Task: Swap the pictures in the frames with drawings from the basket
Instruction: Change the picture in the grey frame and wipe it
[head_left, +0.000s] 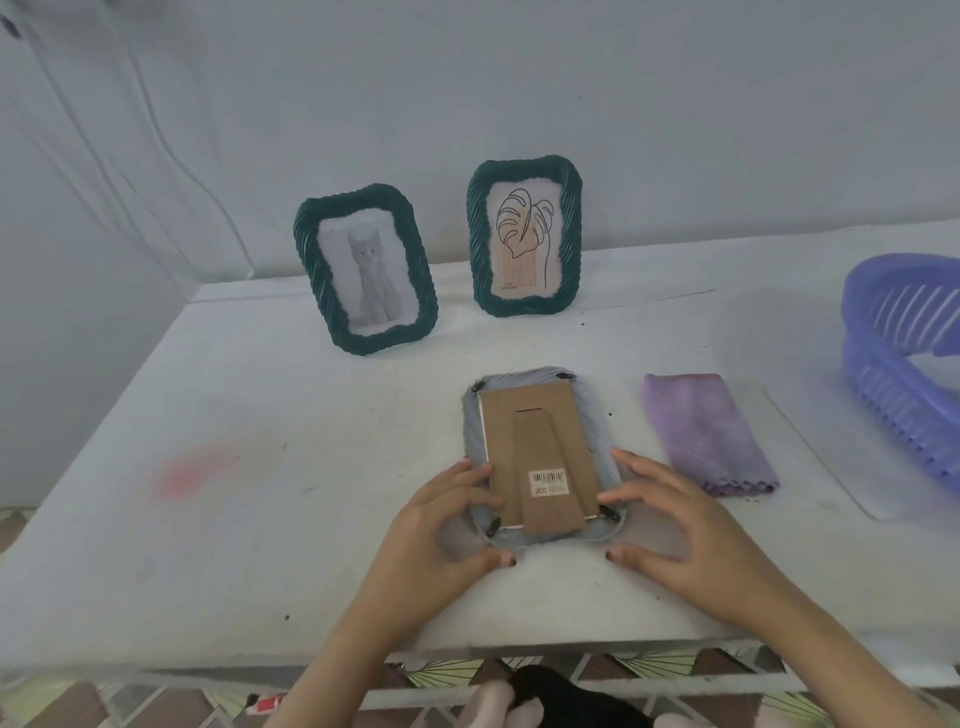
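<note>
A grey frame (540, 457) lies face down near the table's front edge, its brown cardboard back and folded stand facing up. My left hand (441, 525) rests at the frame's lower left corner, fingers touching the backing's edge. My right hand (670, 525) sits at its lower right corner, fingers by a small black clip. Two dark green frames stand at the back: the left frame (366, 270) shows a grey cat, the right frame (524, 236) a line drawing of a leaf. A purple plastic basket (904, 353) stands at the far right.
A folded purple cloth (709, 434) lies just right of the grey frame. The white table (234, 493) carries a faint pink stain at the left. A wall stands close behind the frames. Patterned floor shows below the table edge.
</note>
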